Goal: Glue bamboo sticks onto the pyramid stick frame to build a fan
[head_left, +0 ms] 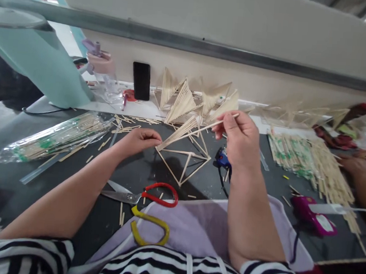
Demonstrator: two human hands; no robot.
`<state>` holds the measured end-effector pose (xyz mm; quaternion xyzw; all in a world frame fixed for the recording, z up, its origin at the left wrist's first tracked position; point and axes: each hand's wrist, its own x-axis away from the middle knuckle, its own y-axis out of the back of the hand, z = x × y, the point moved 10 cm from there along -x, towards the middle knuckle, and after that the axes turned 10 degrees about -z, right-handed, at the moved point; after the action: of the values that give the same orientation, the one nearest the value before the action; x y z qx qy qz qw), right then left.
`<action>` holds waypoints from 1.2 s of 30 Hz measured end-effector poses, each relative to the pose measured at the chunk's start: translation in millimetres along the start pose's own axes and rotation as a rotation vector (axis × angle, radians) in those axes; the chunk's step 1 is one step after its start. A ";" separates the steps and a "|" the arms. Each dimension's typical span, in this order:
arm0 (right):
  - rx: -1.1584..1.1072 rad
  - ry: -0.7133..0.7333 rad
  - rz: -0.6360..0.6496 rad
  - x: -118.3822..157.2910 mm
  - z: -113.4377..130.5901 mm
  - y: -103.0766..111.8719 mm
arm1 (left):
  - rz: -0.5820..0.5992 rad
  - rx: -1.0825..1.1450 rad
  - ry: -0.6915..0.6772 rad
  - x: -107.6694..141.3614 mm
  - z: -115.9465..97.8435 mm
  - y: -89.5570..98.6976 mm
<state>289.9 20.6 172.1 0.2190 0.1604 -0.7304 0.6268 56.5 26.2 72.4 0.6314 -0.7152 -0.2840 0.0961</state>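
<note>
A frame of thin wooden sticks [185, 166] stands on the dark table in front of me, with a fan of closely laid sticks rising on its upper left side. My left hand [141, 143] is closed in a pinch at the frame's left corner; the fingers hide the exact contact. Between thumb and fingers of my right hand [238, 133] is one wooden stick [211, 125], slanting down leftward across the fan. Scissors [129, 197] with one red and one yellow handle lie open nearer to me, partly over a lilac cloth [195, 222].
Finished-looking stick shapes [181, 101] line the wall beside a phone [141, 81]. Bagged sticks [59, 138] lie left, near a teal container [40, 54] and a bottle [102, 69]. At right are stick bundles [326, 169], a magenta device [314, 215] and another person's hand [358, 165].
</note>
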 end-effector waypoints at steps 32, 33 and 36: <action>-0.002 -0.085 0.057 3.0 -56.8 -22.7 | 0.110 -0.102 -0.011 -7.7 61.5 -31.1; 0.004 -0.094 0.064 3.8 -58.7 -24.3 | 0.111 -0.108 -0.005 -7.4 61.7 -31.1; 0.035 -0.095 0.055 4.2 -62.6 -24.2 | 0.121 -0.105 0.000 -7.0 61.4 -32.3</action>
<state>273.0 52.9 115.6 0.1993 0.1117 -0.7252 0.6496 54.7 49.0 6.6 0.5812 -0.7361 -0.3147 0.1459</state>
